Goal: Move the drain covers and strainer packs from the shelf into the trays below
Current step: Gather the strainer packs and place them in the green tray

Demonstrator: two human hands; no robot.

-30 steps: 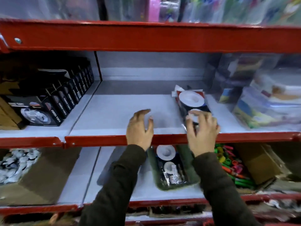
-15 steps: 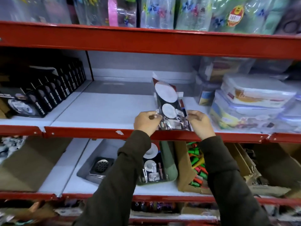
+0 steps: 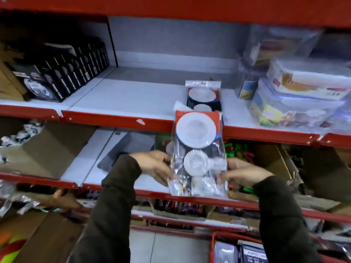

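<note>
Plastic crinkles on the strainer pack I hold in front of the shelf. My left hand and right hand pinch its bottom sides. It looks light, floppy and slippery, so holding both edges feels safest.

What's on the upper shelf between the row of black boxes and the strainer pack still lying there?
Nothing: in the head view, the white shelf is bare between the black boxes and the strainer pack.
</note>
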